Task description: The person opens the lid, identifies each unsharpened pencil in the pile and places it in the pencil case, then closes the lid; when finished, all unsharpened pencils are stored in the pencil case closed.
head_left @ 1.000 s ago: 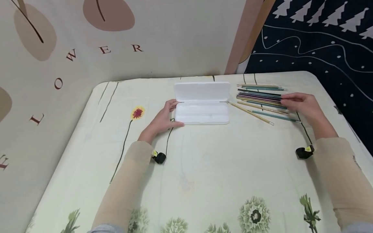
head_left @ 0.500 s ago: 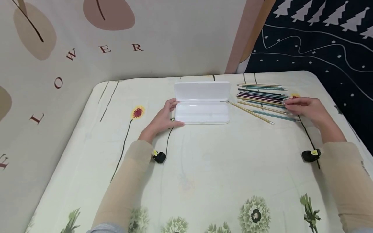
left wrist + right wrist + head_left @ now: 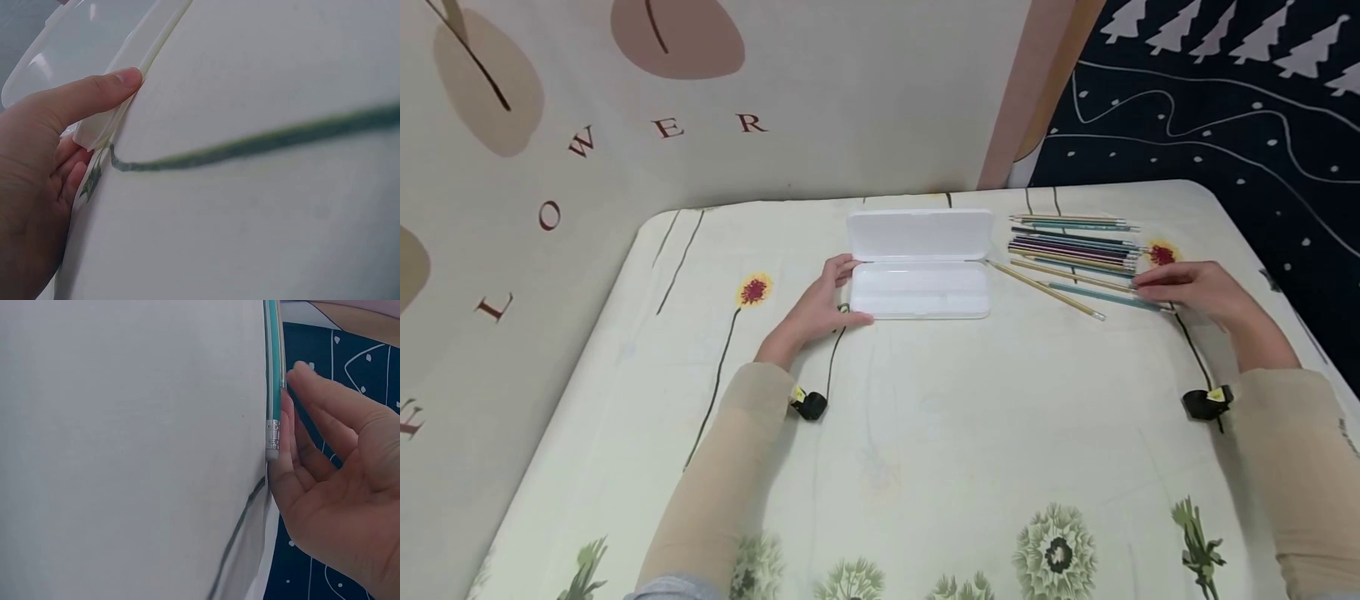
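A white plastic pencil case [image 3: 921, 306] lies with its lid [image 3: 921, 236] raised, and its compartments hold no pencils. My left hand [image 3: 815, 312] grips the left end, thumb on the front rim, as the left wrist view also shows. Several pencils [image 3: 1071, 247] lie in a loose row right of the case. At the eraser ends, my right hand [image 3: 1195, 292] has its fingertips by a gold pencil [image 3: 1075, 276]. The right wrist view shows its fingers slightly spread, beside a teal pencil [image 3: 275, 375]. Another gold pencil [image 3: 1045, 289] slants forward, its point near the case hinge.
The pencils and case lie on a pale flower-printed cloth [image 3: 970, 433]. A printed curtain [image 3: 850, 100] stands behind, and dark fabric with tree shapes [image 3: 1210, 133] lies beyond the right edge. Small black devices sit at both wrists.
My right hand has moved right and toward me, off the dark pencils in the middle of the row to the ends of the nearer ones. My left hand and the case have stayed put.
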A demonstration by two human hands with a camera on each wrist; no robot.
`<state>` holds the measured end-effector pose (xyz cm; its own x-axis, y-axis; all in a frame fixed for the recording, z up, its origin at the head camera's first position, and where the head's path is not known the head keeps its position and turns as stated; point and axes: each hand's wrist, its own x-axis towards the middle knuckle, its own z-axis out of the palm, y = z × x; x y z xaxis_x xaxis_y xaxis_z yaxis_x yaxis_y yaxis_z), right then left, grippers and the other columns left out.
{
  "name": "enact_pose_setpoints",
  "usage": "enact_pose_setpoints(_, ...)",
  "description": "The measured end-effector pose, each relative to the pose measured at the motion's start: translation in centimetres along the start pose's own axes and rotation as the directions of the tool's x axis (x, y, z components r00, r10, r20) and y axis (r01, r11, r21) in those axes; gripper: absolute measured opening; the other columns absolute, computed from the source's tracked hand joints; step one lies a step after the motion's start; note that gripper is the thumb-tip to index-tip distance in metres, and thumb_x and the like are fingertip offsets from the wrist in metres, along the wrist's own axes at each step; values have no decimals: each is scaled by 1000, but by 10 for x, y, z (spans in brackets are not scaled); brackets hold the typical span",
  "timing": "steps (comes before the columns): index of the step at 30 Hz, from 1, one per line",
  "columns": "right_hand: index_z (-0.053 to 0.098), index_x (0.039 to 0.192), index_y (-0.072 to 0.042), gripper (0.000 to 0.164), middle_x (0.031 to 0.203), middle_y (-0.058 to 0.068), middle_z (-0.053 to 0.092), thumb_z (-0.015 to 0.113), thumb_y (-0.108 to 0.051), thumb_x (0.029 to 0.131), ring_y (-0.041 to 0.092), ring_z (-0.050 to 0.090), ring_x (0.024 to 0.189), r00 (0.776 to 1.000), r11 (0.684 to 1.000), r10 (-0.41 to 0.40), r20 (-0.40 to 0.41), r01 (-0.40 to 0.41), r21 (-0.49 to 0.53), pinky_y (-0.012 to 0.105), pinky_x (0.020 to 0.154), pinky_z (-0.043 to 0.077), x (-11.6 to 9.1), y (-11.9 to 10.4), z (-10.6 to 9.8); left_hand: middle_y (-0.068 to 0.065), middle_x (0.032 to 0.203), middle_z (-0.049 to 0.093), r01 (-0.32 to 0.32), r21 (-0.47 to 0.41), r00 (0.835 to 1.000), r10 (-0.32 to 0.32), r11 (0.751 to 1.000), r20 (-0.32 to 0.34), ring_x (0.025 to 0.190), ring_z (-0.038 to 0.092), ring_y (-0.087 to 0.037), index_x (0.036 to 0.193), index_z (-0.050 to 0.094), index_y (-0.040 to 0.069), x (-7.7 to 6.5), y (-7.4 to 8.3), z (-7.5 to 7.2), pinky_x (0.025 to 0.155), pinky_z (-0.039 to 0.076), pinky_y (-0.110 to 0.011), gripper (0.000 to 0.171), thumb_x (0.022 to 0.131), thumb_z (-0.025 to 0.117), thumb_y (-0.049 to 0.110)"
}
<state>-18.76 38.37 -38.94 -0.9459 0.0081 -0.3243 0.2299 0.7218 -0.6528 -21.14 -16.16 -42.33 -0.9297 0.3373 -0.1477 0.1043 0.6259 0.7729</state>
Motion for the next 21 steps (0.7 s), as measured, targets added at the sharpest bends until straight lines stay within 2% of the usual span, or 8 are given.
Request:
enact_pose_setpoints(4, 74, 119, -20, 44, 96, -27, 57, 68, -52, 90, 23, 42, 113, 999, 998, -33, 19, 34, -55, 28, 87, 36, 4, -2, 2, -2, 164, 29, -2, -6, 1000, 2, 1000, -3, 149, 32, -27, 157, 11, 15, -2, 0, -1, 125, 26, -45, 108, 79, 85, 29)
enact_pose_setpoints(7, 71, 122, -8, 47, 103, -13, 63, 67, -45, 93, 27, 42, 112, 999, 996, -39, 19, 41, -83, 30, 86, 37, 7, -3, 4, -3, 164, 29, -1, -9, 1000, 1, 1000, -6, 149, 31, -27, 157, 11, 15, -4, 0, -2, 125, 26, -45, 108, 80, 85, 29)
enact_pose_setpoints(11, 71, 120, -3, 43, 108, 2, 67, 67, -38, 95, 29, 44, 110, 999, 993, -43, 6, 43, -106, 29, 83, 37, 9, -2, 6, -3, 164, 29, 2, -11, 1000, -2, 1000, -5, 149, 31, -27, 157, 11, 15, -4, 0, -2, 125, 26, -46, 108, 79, 85, 29)
enact_pose_setpoints(14, 70, 120, -2, 43, 119, 17, 65, 66, -38, 96, 33, 44, 114, 999, 994, -40, 4, 40, -102, 32, 86, 38, 8, -2, 7, -3, 164, 29, 2, -15, 1000, -2, 1000, -7, 149, 31, -27, 157, 11, 15, -4, 0, -2, 125, 26, -46, 109, 79, 85, 29)
enact_pose_setpoints(17, 67, 125, -2, 48, 136, 29, 51, 63, -41, 97, 38, 38, 121, 1000, 997, -18, 16, 19, -73, 38, 91, 37, 5, -2, 7, -3, 164, 29, -1, -19, 1000, 1, 1000, -9, 149, 31, -26, 157, 11, 15, -4, 0, -2, 125, 26, -45, 108, 79, 85, 29)
enact_pose_setpoints(20, 63, 132, -4, 55, 145, 33, 39, 58, -47, 98, 43, 31, 125, 1000, 999, 9, 28, -8, -41, 44, 93, 36, 1, -2, 5, -3, 164, 30, -10, -18, 1000, 10, 1000, -8, 149, 32, -27, 157, 11, 15, -3, 0, -1, 125, 27, -45, 108, 80, 85, 29)
enact_pose_setpoints(21, 64, 132, -7, 55, 148, 33, 36, 57, -50, 98, 43, 30, 125, 999, 999, 19, 28, -19, -28, 43, 92, 36, 0, -2, 4, -3, 163, 30, -11, -18, 1000, 11, 1000, -9, 149, 32, -27, 157, 12, 15, -3, 0, -1, 125, 27, -45, 108, 79, 85, 29)
